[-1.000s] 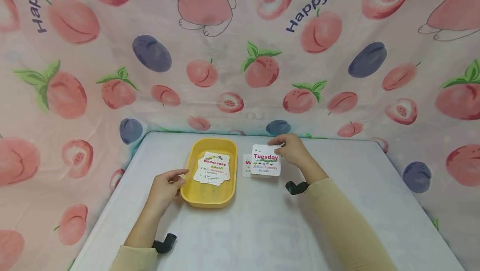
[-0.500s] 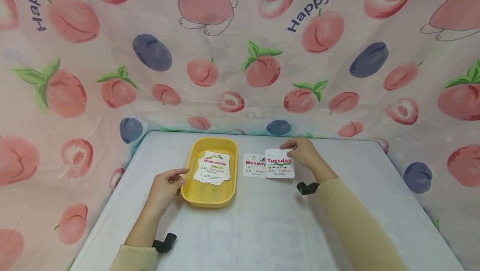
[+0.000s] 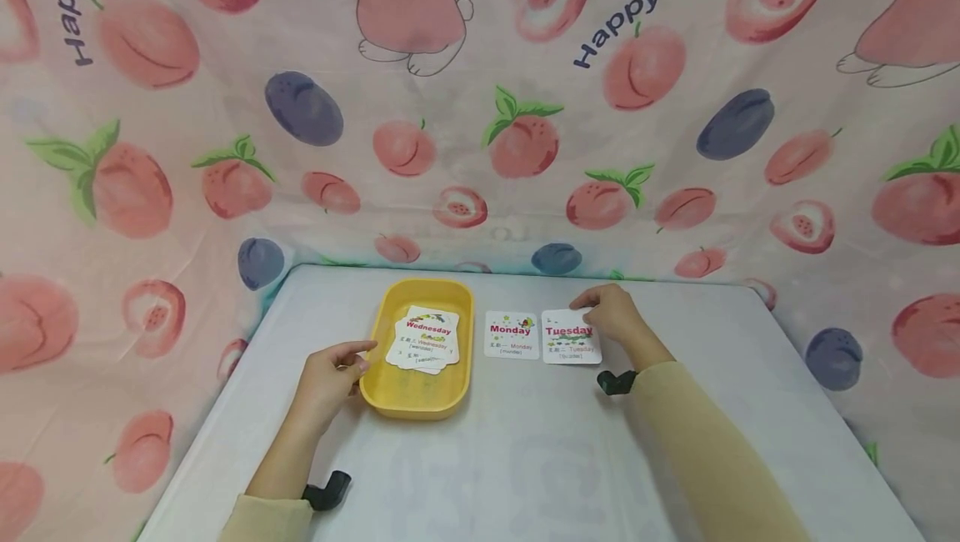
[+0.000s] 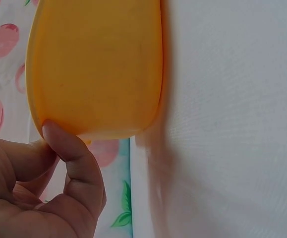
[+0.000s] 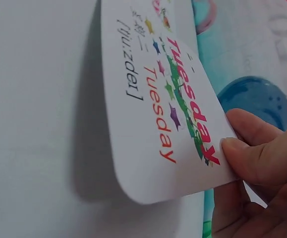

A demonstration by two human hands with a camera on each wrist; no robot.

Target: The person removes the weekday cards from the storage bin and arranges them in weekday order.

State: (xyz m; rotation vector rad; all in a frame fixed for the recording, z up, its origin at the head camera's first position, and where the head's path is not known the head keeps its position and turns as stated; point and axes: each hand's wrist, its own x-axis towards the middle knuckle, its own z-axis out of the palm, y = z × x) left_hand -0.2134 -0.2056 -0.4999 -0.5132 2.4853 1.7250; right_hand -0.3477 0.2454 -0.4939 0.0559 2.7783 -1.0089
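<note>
My right hand (image 3: pixel 611 313) pinches the white Tuesday card (image 3: pixel 562 348) by its upper right corner. In the right wrist view the Tuesday card (image 5: pixel 133 124) stands slightly off the table, casting a shadow. Just left of it the Monday card (image 3: pixel 512 342) lies flat on the cloth. My left hand (image 3: pixel 327 375) grips the left rim of the yellow tray (image 3: pixel 416 407); the left wrist view has thumb and finger pinching the tray (image 4: pixel 98 74) at its edge. Inside the tray lies a loose stack of cards with the Wednesday card (image 3: pixel 427 329) on top; those beneath are mostly hidden.
A white cloth (image 3: pixel 525 475) covers the table. Behind it and along the sides hangs a pink curtain (image 3: pixel 450 108) printed with peaches. Each wrist carries a small black mount, the left one (image 3: pixel 330 492) close to the table.
The right hand has carried the Tuesday card rightward and down, from over the Monday card to beside it. Monday is now fully uncovered. The left hand stays at the tray.
</note>
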